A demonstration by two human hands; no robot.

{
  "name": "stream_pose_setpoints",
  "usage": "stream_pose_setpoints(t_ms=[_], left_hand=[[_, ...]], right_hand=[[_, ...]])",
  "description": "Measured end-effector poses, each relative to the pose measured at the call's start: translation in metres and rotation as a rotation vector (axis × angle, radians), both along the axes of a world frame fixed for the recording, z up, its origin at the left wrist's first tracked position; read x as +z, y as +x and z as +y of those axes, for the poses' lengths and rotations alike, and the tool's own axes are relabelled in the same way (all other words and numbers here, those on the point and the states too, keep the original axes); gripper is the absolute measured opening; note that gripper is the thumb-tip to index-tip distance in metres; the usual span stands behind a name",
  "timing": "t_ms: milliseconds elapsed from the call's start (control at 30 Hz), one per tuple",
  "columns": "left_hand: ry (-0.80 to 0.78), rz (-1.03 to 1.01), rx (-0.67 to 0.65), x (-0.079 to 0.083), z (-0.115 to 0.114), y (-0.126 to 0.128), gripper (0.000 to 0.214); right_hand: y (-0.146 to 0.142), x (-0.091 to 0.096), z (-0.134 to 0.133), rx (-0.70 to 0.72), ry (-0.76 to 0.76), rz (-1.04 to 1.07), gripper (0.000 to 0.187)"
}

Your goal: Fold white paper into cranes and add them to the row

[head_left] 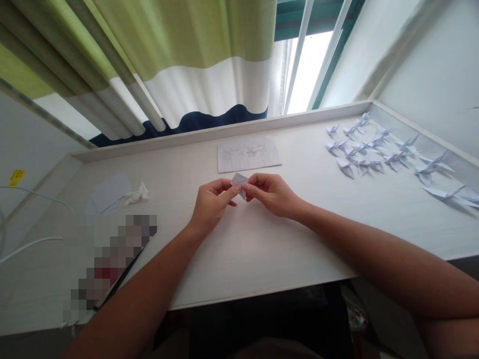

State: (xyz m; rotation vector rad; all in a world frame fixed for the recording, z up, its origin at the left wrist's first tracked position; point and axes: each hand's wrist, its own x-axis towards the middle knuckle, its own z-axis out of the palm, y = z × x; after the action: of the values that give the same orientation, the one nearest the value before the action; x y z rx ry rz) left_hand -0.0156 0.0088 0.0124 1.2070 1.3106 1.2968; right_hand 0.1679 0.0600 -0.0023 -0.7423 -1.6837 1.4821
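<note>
Between my two hands is a small piece of folded white paper (239, 179), diamond-like in outline with a point toward me. My left hand (214, 200) pinches its left side, thumb on top. On the other side, my right hand (272, 193) pinches the paper near its lower right, the thumbs almost meeting. Both hands are just above the white table, and the fingers under the paper are partly hidden. Just beyond them lies a printed sheet (249, 155) with a grid and red marks.
Several folded paper cranes (368, 149) stand at the back right of the table (262, 259). At left lie white paper sheets (110, 192), a crumpled tissue (137, 194) and a blurred-out device (116, 264). White cables (33, 245) run along the left edge. A curtain (209, 60) hangs behind.
</note>
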Motion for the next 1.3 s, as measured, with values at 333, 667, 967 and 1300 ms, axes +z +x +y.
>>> stream_pose_setpoints(t_ms=[333, 667, 967, 1300], left_hand=[[-0.018, -0.023, -0.043, 0.0, 0.001, 0.0, 0.026], [0.016, 0.012, -0.006, -0.003, 0.002, -0.003, 0.027], [0.02, -0.06, -0.008, -0.003, 0.002, 0.001, 0.027], [-0.028, -0.17, -0.031, -0.002, 0.007, -0.006, 0.033]], right_hand=[[0.004, 0.007, -0.001, 0.027, 0.037, -0.034, 0.052], [0.003, 0.006, -0.004, 0.11, 0.019, -0.091, 0.038], [0.002, 0.007, -0.005, 0.064, 0.073, -0.173, 0.038], [0.008, 0.014, -0.007, 0.076, 0.373, -0.34, 0.039]])
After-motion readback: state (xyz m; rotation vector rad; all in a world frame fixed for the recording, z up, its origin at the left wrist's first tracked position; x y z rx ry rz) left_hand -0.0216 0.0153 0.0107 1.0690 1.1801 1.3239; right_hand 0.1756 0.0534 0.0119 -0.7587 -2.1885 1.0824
